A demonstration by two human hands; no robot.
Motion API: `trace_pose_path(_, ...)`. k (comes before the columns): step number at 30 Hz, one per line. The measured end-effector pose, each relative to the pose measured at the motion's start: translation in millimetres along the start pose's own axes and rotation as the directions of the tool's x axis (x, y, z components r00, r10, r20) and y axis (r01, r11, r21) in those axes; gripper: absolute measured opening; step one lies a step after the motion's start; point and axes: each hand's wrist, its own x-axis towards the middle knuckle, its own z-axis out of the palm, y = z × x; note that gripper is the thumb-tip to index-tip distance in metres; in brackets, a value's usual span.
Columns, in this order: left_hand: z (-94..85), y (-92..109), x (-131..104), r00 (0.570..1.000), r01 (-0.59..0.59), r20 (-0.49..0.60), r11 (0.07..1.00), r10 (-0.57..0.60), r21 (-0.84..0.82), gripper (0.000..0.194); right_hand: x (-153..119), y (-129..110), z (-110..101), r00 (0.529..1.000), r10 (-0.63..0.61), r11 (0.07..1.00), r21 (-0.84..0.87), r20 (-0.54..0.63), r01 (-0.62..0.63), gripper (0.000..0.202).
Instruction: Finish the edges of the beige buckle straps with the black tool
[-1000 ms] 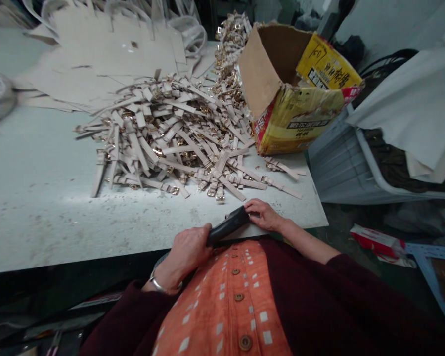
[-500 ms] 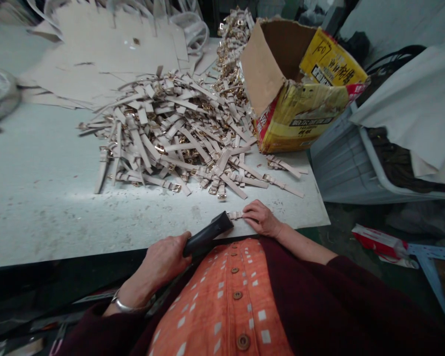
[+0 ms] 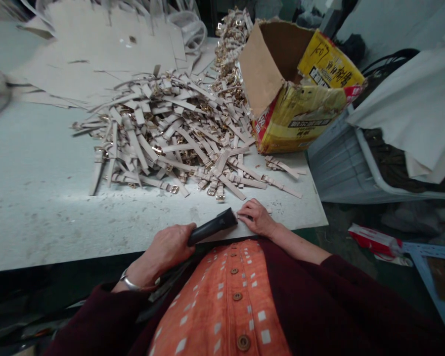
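My left hand [image 3: 174, 243] is wrapped round one end of a black hand-held tool [image 3: 213, 228], whose wider end points right and slightly up. Just beyond that wide end, my right hand [image 3: 257, 217] pinches a small pale strap; fingers and tool hide most of it. The tool's end is close to my right fingertips; whether it touches the strap I cannot tell. Behind both hands lies a heap of beige straps with gold buckles [image 3: 178, 133]. A few loose buckled straps [image 3: 282, 186] lie at the heap's right edge.
An open yellow cardboard box [image 3: 300, 113] stands at the back right of the pale table [image 3: 40, 212]. Beside the table is a grey bin [image 3: 337, 163] with pale sheets over it. Large beige sheets [image 3: 107, 54] cover the far left. The table's front edge runs close to my body.
The black tool has moved slightly right and its wide end is nearer my right fingers. The strap piece that showed between them is now mostly hidden. My left hand shifted right with the tool.
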Motion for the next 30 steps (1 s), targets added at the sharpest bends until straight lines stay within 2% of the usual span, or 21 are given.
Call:
trace_pose_path(5, 0.1, -10, -2, 0.999, 0.037, 0.029, 0.999, -0.038, 0.023, 0.031, 0, -1, 7, 0.998, 0.003, 1.000, 0.003, -0.057, -0.003, 0.008)
trace_pose_path(13, 0.3, 0, 1, 0.999, 0.038, 0.036, 0.999, -0.036, -0.039, 0.037, 9, -11, 1, 0.994, 0.064, 0.991, -0.124, 0.088, -0.053, 0.006)
trace_pose_path(17, 5.7, -3, 1, 0.999, 0.041, 0.022, 0.998, -0.040, -0.051, 0.038, 8, -12, 5, 0.990, 0.133, 0.975, -0.184, 0.039, -0.123, 0.006)
trace_pose_path(22, 4.8, -3, -2, 0.999, 0.045, 0.020, 0.999, -0.045, -0.021, 0.033, 5, -9, 9, 0.975, 0.208, 0.975, -0.069, -0.077, -0.213, 0.009)
trace_pose_path(30, -11.9, 10, -14, 0.999, 0.034, 0.015, 0.998, -0.035, 0.047, 0.027, 2, -3, 3, 0.983, 0.164, 0.982, 0.106, -0.085, -0.154, 0.012)
